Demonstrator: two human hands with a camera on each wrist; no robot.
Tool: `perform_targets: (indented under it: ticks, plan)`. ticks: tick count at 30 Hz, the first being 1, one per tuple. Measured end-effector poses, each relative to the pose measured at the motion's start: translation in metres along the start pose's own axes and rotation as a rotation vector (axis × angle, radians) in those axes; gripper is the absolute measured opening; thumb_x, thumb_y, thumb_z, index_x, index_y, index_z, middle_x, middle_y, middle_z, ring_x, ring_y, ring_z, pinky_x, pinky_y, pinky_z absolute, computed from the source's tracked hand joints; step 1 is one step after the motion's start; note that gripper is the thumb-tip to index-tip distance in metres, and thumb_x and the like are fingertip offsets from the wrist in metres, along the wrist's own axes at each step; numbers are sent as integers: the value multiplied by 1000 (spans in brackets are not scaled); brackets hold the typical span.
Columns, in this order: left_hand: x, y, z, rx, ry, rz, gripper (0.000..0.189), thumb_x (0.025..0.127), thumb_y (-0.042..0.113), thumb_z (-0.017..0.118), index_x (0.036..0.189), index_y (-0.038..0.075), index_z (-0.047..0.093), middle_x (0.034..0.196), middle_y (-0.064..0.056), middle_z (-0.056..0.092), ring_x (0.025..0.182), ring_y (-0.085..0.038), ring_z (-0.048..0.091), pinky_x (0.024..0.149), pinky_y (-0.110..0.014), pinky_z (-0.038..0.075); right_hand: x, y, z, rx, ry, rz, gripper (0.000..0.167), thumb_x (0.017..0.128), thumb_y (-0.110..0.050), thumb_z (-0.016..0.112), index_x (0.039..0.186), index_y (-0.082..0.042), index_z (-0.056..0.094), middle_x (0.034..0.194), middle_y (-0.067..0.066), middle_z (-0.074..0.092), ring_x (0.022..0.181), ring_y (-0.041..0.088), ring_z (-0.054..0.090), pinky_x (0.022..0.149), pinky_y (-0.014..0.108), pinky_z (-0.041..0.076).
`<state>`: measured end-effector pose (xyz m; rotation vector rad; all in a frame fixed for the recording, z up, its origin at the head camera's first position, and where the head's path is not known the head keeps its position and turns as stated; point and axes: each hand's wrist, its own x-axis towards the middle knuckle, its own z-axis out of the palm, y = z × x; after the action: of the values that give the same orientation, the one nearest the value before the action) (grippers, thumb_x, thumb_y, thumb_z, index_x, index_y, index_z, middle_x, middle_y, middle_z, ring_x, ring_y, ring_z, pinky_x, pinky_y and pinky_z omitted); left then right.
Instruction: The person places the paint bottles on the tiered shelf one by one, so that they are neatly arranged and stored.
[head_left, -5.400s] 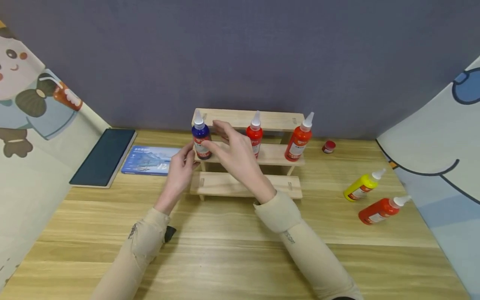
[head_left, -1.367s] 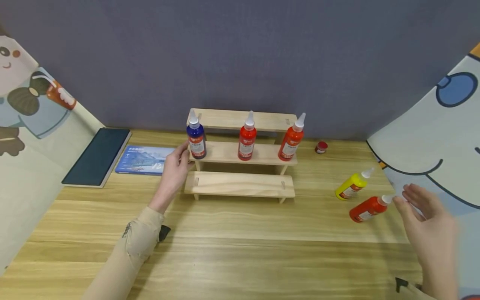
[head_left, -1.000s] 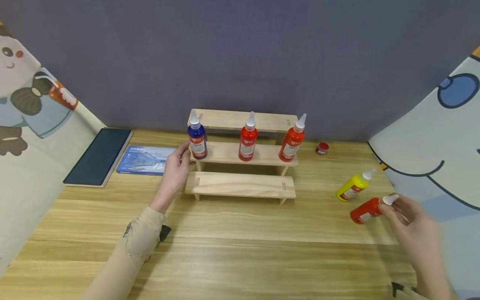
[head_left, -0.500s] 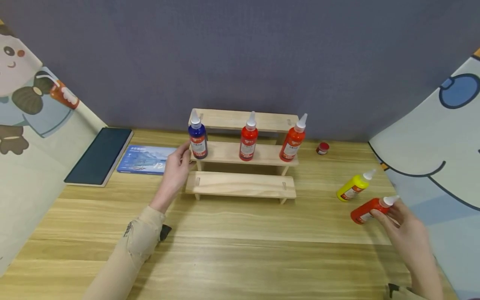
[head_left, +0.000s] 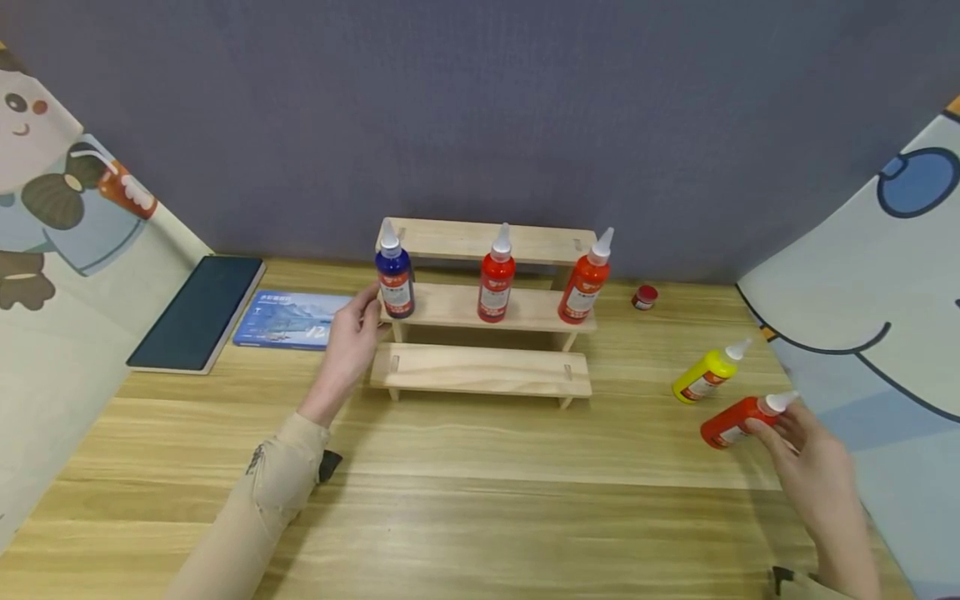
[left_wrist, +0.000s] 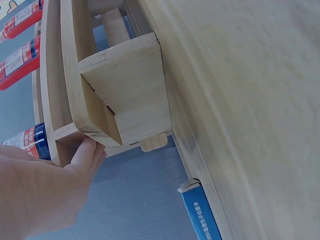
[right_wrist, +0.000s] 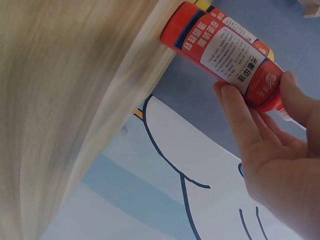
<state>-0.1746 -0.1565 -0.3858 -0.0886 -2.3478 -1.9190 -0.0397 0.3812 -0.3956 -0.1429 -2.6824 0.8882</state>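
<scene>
At the left end of the three-tier wooden rack (head_left: 480, 368), my left hand (head_left: 354, 327) grips the middle board, with fingers (left_wrist: 86, 155) tucked against its end. A blue bottle (head_left: 395, 285) with a white nozzle stands on that board right beside this hand. Two red bottles, the middle one (head_left: 497, 287) and the right one (head_left: 584, 289), stand on the same tier. Far to the right, my right hand (head_left: 813, 467) holds another red bottle (right_wrist: 225, 55) near its shoulder between thumb and fingers. Just behind it stands a yellow bottle (head_left: 705, 377).
A small red-lidded jar (head_left: 645, 297) sits right of the rack. Left of it lie a blue box (head_left: 281, 321) and a dark-covered book (head_left: 197, 315). A grey partition (head_left: 480, 108) rises behind, and printed panels (head_left: 885, 333) flank the table (head_left: 480, 517).
My right hand has left the blue bottle on the rack, travelled right and taken hold of the red bottle near the table's right edge. My left hand stays at the rack's left end.
</scene>
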Motion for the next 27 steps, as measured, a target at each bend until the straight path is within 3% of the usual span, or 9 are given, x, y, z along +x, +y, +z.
perform_targets:
  ticks: [14, 17, 19, 21, 22, 23, 25, 26, 27]
  plan:
    - [1, -1, 0, 18, 2, 5, 47, 116, 5, 34, 160, -10, 37, 161, -32, 42, 141, -46, 51, 112, -46, 57, -1, -8, -3, -8, 38, 28, 35, 103, -2, 72, 130, 17, 60, 121, 44, 65, 91, -31, 37, 72, -10, 39]
    - [1, 0, 0, 21, -3, 4, 47, 116, 5, 33, 161, -9, 36, 161, -33, 40, 142, -46, 50, 112, -46, 56, -2, -14, -5, -22, 35, 34, 36, 103, -3, 73, 131, 16, 61, 122, 43, 65, 94, -18, 56, 71, -10, 39]
    - [1, 0, 0, 25, -7, 1, 47, 116, 5, 33, 162, -9, 35, 162, -33, 40, 142, -46, 50, 112, -46, 57, -2, -18, -5, -31, 30, 41, 38, 103, -4, 73, 132, 16, 61, 124, 42, 65, 94, -13, 59, 71, -10, 39]
    - [2, 0, 0, 21, -8, -3, 48, 116, 5, 33, 162, -9, 35, 162, -33, 39, 142, -45, 50, 112, -45, 57, -1, -21, -6, -41, 24, 44, 40, 103, -6, 74, 134, 15, 61, 125, 41, 65, 99, 11, 70, 70, -10, 39]
    - [2, 0, 0, 23, -10, -5, 48, 116, 5, 33, 162, -9, 35, 162, -32, 39, 142, -45, 50, 112, -45, 57, 0, -23, -6, -39, 25, 44, 40, 103, -6, 74, 134, 15, 61, 126, 41, 65, 98, 2, 68, 70, -10, 39]
    - [2, -1, 0, 23, -10, -8, 47, 117, 6, 33, 162, -9, 35, 162, -32, 39, 142, -45, 50, 111, -44, 57, 0, -25, -6, -40, 24, 43, 41, 103, -7, 75, 135, 15, 61, 127, 41, 65, 101, 15, 72, 70, -10, 39]
    - [2, -1, 0, 20, -9, -6, 47, 116, 5, 33, 161, -9, 35, 162, -32, 40, 142, -45, 50, 111, -45, 57, 1, -28, -6, -44, 23, 39, 42, 102, -7, 76, 135, 14, 61, 127, 40, 66, 102, 16, 71, 71, -10, 39]
    - [2, -1, 0, 18, -8, -5, 47, 116, 5, 33, 161, -10, 35, 162, -33, 40, 142, -45, 50, 112, -45, 57, 2, -31, -6, -47, 22, 36, 42, 102, -7, 76, 135, 14, 61, 127, 39, 66, 105, 30, 72, 71, -10, 38]
    - [2, -2, 0, 16, -7, -3, 47, 116, 4, 33, 161, -10, 35, 162, -33, 40, 142, -45, 50, 112, -45, 57, 2, -33, -6, -47, 22, 32, 42, 101, -6, 76, 135, 14, 61, 127, 39, 66, 106, 30, 73, 72, -10, 38]
